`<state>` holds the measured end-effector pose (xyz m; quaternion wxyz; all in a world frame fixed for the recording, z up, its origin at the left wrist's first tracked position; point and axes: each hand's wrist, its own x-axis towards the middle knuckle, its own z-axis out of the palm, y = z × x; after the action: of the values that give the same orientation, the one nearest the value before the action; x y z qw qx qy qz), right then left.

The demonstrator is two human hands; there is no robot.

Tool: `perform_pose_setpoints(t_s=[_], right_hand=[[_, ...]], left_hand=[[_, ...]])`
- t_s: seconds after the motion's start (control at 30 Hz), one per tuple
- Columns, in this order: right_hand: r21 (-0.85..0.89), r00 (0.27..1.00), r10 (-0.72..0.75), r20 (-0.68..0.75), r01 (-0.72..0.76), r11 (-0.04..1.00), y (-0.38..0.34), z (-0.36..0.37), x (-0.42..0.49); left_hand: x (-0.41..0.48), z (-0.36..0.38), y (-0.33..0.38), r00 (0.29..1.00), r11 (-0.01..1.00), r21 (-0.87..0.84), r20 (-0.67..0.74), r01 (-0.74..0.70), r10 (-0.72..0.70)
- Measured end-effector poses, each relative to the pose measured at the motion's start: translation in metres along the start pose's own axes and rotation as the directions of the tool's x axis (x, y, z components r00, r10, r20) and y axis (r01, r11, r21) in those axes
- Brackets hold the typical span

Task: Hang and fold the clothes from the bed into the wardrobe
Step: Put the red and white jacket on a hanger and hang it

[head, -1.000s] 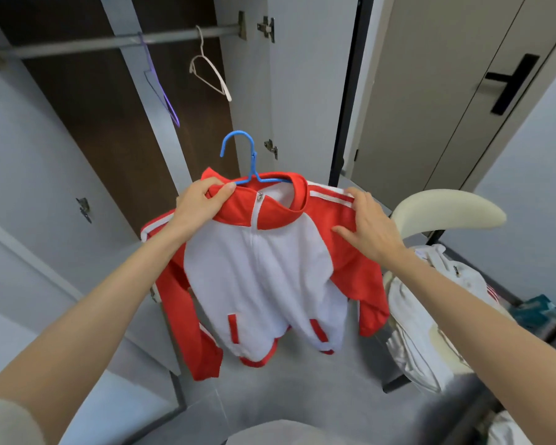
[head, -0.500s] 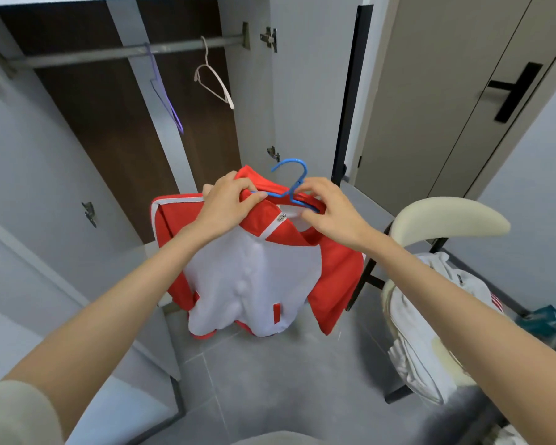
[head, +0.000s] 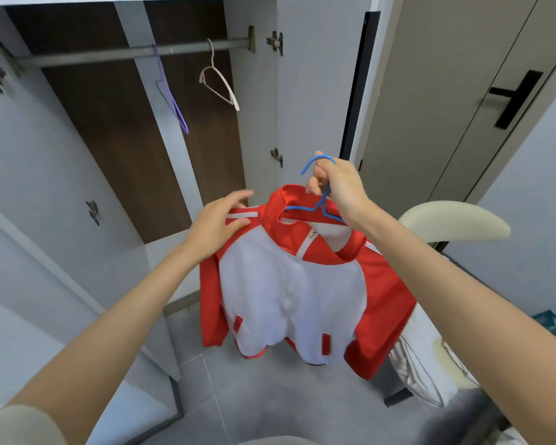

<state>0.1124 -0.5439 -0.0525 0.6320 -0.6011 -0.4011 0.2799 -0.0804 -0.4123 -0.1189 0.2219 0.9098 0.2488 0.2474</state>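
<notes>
A red and white zip jacket [head: 289, 284] hangs on a blue hanger [head: 318, 208] in front of the open wardrobe. My right hand [head: 337, 187] grips the blue hanger's hook and neck and carries the jacket's weight. My left hand [head: 219, 223] rests on the jacket's left shoulder by the white stripe, fingers loosely bent over the cloth. The wardrobe rail [head: 132, 54] runs across the top, well above the jacket.
A purple hanger [head: 170, 94] and a white hanger [head: 219, 81] hang bare on the rail. Open wardrobe doors stand left [head: 45, 187] and right [head: 312, 91]. A chair with a cream backrest [head: 453, 220] holding white clothes [head: 421, 354] stands at the right. A closed door [head: 446, 91] lies beyond.
My right hand shifted from the jacket's shoulder to the blue hanger's hook and lifted it. My left hand moved off the collar onto the left shoulder. The jacket now hangs straighter.
</notes>
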Motion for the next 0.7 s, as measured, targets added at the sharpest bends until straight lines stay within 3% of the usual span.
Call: perform_pose_setpoints(t_s=[0.07, 0.2, 0.7], right_hand=[[0.092, 0.996, 0.087, -0.008, -0.086, 0.992, 0.0, 0.0, -0.002], [0.102, 0.985, 0.169, -0.018, -0.166, 0.981, 0.002, -0.003, -0.01], [0.204, 0.965, 0.206, -0.164, -0.171, 0.964, 0.013, -0.038, -0.026]], left_hand=[[-0.006, -0.002, -0.01, 1.0, 0.997, 0.08, -0.001, 0.003, -0.003], [-0.009, 0.01, -0.011, 0.997, 0.996, 0.088, 0.08, -0.009, 0.002], [-0.003, 0.042, 0.001, 0.982, 0.962, 0.201, 0.058, -0.186, 0.177]])
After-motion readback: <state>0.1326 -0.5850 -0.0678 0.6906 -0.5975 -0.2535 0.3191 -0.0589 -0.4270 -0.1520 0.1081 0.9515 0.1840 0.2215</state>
